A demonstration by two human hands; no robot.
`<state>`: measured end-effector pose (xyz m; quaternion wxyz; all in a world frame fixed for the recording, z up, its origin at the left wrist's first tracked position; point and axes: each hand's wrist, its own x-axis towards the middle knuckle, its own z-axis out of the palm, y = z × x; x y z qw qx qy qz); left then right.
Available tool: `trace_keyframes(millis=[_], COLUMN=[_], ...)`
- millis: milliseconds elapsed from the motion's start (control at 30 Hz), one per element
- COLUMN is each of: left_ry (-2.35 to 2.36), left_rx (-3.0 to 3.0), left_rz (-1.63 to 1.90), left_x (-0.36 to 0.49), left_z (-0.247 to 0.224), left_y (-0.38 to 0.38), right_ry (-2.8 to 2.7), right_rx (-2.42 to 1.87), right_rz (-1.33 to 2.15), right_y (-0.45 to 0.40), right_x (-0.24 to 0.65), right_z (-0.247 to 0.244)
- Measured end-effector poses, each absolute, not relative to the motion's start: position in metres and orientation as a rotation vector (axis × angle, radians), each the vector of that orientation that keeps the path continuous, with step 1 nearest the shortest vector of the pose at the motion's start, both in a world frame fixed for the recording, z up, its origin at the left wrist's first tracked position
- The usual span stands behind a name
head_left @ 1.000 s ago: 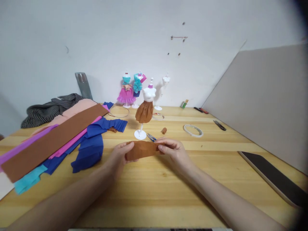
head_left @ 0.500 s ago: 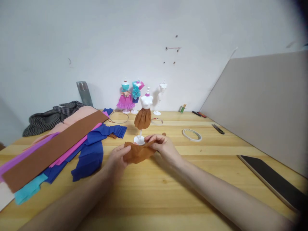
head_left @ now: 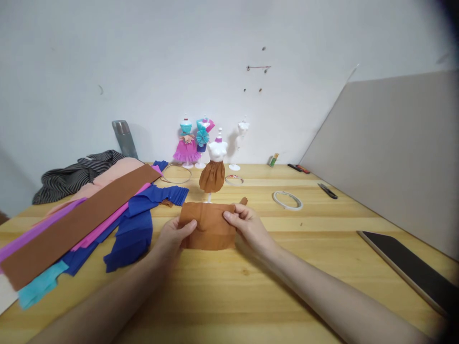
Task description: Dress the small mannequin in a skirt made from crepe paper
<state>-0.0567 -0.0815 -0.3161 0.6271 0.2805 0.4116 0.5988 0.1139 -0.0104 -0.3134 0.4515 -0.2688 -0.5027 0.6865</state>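
A piece of brown crepe paper (head_left: 210, 231) is stretched fairly flat between my two hands, above the table. My left hand (head_left: 176, 235) pinches its left edge, thumb in front. My right hand (head_left: 247, 227) grips the upper right edge between thumb and fingers. Just behind the paper stands a small white mannequin (head_left: 217, 150) wearing a gathered brown skirt (head_left: 212, 177) and a pink neck band. The paper hides the mannequin's base. A small brown scrap (head_left: 244, 200) shows beyond my right fingers.
Crepe paper strips (head_left: 82, 220) in several colours lie at the left. Other mannequins, one in a pink skirt (head_left: 187, 150) and one bare (head_left: 243, 129), stand by the wall. A tape roll (head_left: 288, 200), a cutter (head_left: 327, 191) and a dark flat slab (head_left: 405, 267) lie at the right.
The brown paper was crumpled and tilted; it now stands flatter and more upright, covering the mannequin's base. My right hand has moved slightly down and right along its edge.
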Motion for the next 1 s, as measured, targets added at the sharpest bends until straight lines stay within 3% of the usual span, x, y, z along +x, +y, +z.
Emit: trace_keyframes(millis=[267,500,1000], left_ry=[0.991,1.179,1.010], left_rx=[0.689,0.761,0.605], left_rz=[1.455,1.588,1.477], left_x=[-0.056,-0.037,-0.043], left_z=[-0.321,-0.305,-0.294], left_y=[-0.078,-0.081,-0.073], right_ry=[-1.225,-1.239,-1.122], right_rx=[-0.666,-0.652,-0.642], right_rz=[1.738,1.559,1.592], right_y=[-0.015,-0.021,-0.015], right_x=[0.110,0.107,0.112], right_z=[-0.325,-0.326,-0.328])
